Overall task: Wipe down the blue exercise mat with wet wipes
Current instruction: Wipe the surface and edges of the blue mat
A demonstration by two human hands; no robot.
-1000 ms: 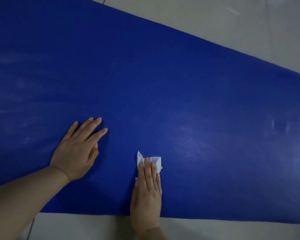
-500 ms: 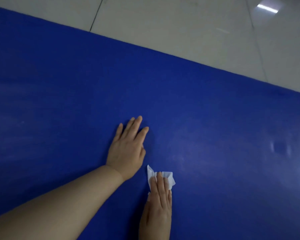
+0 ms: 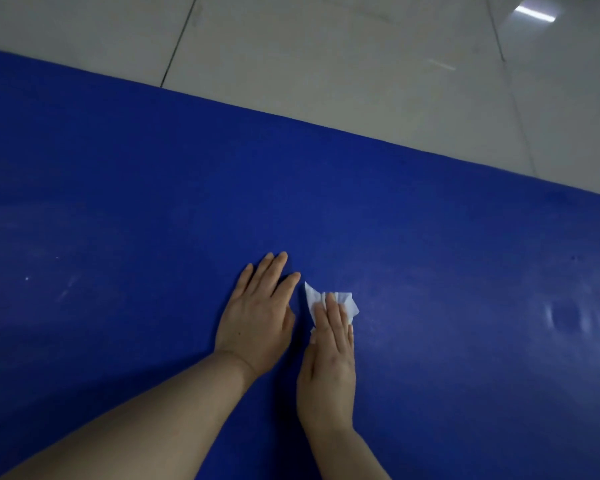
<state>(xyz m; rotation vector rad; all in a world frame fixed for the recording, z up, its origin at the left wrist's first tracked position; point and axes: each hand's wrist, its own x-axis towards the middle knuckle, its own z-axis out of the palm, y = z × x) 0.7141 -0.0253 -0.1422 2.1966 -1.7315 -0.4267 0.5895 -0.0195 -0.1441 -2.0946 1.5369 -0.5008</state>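
Our right hand (image 3: 329, 355) presses a crumpled white wet wipe (image 3: 329, 301) flat on the blue mat (image 3: 153, 209), fingers straight and together. Left hand (image 3: 257, 317) lies just beside it, fingers spread, bracing the mat. Risk as we judge it: the small, bunched wipe could slip from under the fingers or miss strips. Mat looks smooth, matte, faintly streaked; pale glossy floor tiles (image 3: 361, 57) beyond.

The floor (image 3: 361, 64) in the upper part of the frame is made of large pale grey tiles with thin dark joints. In the upper right corner, a bright light reflection (image 3: 535, 13) shines on a tile.
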